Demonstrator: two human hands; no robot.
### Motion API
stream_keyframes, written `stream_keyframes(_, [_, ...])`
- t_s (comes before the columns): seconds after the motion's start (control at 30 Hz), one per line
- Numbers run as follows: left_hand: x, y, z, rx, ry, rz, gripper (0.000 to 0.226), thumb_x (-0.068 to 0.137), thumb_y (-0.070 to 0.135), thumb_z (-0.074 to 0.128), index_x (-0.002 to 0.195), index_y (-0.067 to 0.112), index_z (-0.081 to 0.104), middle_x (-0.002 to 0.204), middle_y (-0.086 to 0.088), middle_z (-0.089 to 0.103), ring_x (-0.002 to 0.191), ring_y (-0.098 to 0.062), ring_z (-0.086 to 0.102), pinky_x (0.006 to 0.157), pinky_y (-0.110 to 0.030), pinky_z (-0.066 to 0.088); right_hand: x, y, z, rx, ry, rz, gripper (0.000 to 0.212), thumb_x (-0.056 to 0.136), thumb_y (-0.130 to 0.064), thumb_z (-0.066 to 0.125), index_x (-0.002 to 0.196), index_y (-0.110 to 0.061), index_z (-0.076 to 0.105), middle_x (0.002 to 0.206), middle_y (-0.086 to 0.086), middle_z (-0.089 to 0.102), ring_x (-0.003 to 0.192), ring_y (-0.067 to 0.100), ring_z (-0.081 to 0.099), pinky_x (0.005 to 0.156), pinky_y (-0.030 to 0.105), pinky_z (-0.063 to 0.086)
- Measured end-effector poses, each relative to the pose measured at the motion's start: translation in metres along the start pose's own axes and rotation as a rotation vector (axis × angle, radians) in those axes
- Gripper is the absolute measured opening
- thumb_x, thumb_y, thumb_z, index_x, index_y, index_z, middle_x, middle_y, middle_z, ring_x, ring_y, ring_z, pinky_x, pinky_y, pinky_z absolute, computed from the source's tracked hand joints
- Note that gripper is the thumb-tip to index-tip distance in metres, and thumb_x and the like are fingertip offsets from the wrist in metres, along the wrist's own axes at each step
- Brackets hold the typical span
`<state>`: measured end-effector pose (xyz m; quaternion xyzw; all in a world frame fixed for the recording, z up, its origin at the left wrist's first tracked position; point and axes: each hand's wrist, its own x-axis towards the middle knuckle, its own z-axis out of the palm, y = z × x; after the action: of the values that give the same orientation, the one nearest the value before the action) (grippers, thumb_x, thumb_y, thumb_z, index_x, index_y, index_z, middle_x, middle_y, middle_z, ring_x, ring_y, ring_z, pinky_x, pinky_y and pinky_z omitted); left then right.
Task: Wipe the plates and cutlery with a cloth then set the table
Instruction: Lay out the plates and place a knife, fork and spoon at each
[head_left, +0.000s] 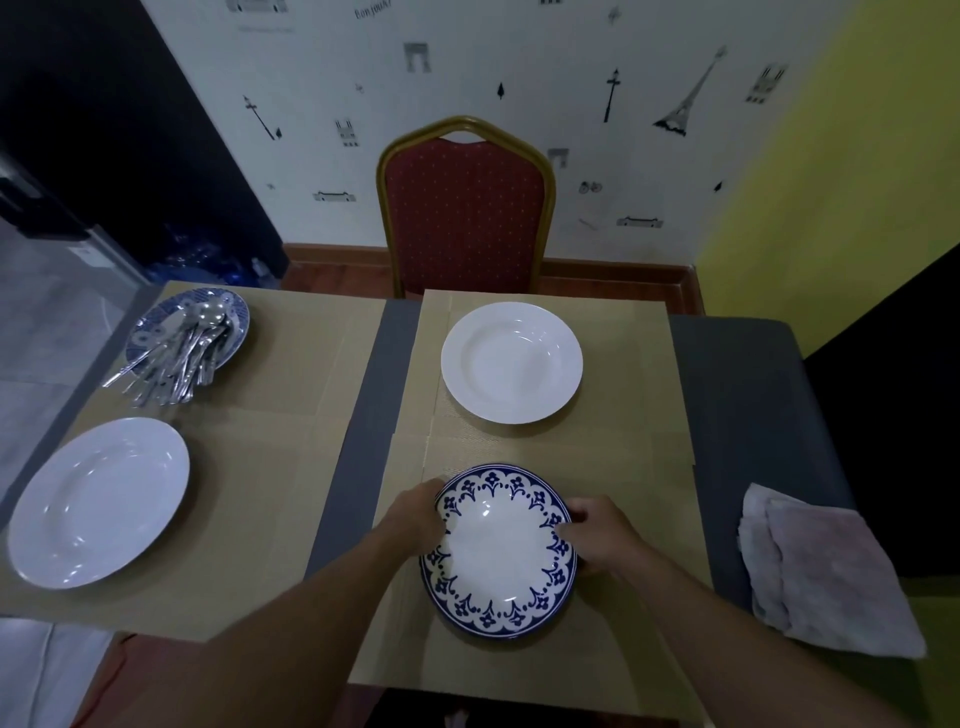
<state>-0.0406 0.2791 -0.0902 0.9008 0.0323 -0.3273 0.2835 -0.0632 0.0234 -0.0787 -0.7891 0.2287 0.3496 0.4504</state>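
A blue-patterned plate (497, 551) lies on the near tan placemat (639, 525). My left hand (418, 519) grips its left rim and my right hand (597, 535) grips its right rim. A plain white plate (511, 362) sits on the far placemat (623, 338) in front of the chair. Another white plate (98, 501) rests at the near left. A blue patterned plate (234, 317) at the far left carries a pile of several pieces of cutlery (176, 353). The folded white cloth (821, 571) lies at the right, apart from both hands.
A red chair with a gold frame (465, 208) stands behind the table's far edge. The grey tabletop (737, 395) shows between and beside the placemats. The decorated wall is close behind the chair. Floor lies past the left edge.
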Motion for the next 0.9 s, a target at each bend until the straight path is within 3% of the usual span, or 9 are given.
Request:
stream_keyframes(0.07, [0.0,0.001,-0.001,0.01,-0.003,0.002,0.042,0.099,0.012,0.042,0.139,0.018,0.054,0.136,-0.009,0.062,0.124,-0.028,0.057,0.096,-0.029,0.041,-0.002,-0.003,-0.002,-0.069,0.001,-0.024,0.028,0.095,-0.01,0.059,0.113,-0.027,0.073,0.1,0.0,0.078,0.088,0.019,0.076,0.069,0.034,0.065])
stream_keyframes(0.17, [0.0,0.007,-0.01,0.033,-0.003,-0.026,0.039,0.101,0.012,0.044,0.139,0.013,0.053,0.137,-0.012,0.06,0.123,-0.029,0.057,0.097,-0.032,0.045,-0.003,-0.014,-0.006,-0.205,0.021,-0.082,0.021,0.094,-0.021,0.065,0.113,-0.028,0.072,0.111,0.0,0.077,0.096,0.017,0.073,0.088,0.038,0.063])
stream_keyframes(0.27, [-0.002,0.014,-0.03,0.075,0.039,-0.048,0.049,0.105,0.023,0.047,0.151,0.011,0.039,0.147,-0.014,0.052,0.132,-0.031,0.051,0.107,-0.037,0.043,-0.007,-0.043,-0.011,-0.293,0.074,-0.148,0.05,0.097,-0.035,0.068,0.144,-0.018,0.06,0.143,0.004,0.064,0.126,0.023,0.063,0.106,0.035,0.05])
stream_keyframes(0.33, [-0.003,0.017,-0.049,0.104,0.091,-0.044,0.054,0.105,0.026,0.045,0.155,0.013,0.031,0.151,-0.013,0.047,0.137,-0.03,0.047,0.112,-0.04,0.04,-0.01,-0.071,-0.015,-0.313,0.089,-0.214,0.063,0.098,-0.041,0.065,0.153,-0.015,0.05,0.154,0.006,0.055,0.138,0.025,0.055,0.109,0.035,0.044])
stream_keyframes(0.5, [-0.02,0.023,-0.1,0.194,0.247,-0.047,0.055,0.105,0.034,0.043,0.154,0.013,0.032,0.155,-0.012,0.042,0.141,-0.03,0.042,0.114,-0.042,0.037,-0.018,-0.141,-0.012,-0.368,0.101,-0.389,0.074,0.099,-0.06,0.058,0.158,-0.018,0.043,0.163,0.003,0.044,0.147,0.026,0.045,0.117,0.04,0.037])
stream_keyframes(0.63, [-0.038,0.019,-0.14,0.263,0.336,-0.056,0.048,0.102,0.041,0.041,0.142,0.015,0.044,0.137,-0.016,0.055,0.121,-0.035,0.055,0.101,-0.048,0.048,-0.022,-0.188,-0.003,-0.515,0.11,-0.48,0.082,0.097,-0.072,0.048,0.161,-0.021,0.039,0.166,0.005,0.04,0.149,0.03,0.041,0.12,0.045,0.033])
stream_keyframes(0.9, [-0.074,0.0,-0.192,0.27,0.46,-0.076,0.062,0.105,0.048,0.033,0.156,0.013,0.029,0.158,-0.015,0.036,0.143,-0.034,0.037,0.116,-0.048,0.034,-0.024,-0.242,0.031,-0.725,0.084,-0.57,0.096,0.092,-0.085,0.035,0.164,-0.021,0.031,0.171,0.007,0.03,0.158,0.033,0.023,0.128,0.055,0.017])
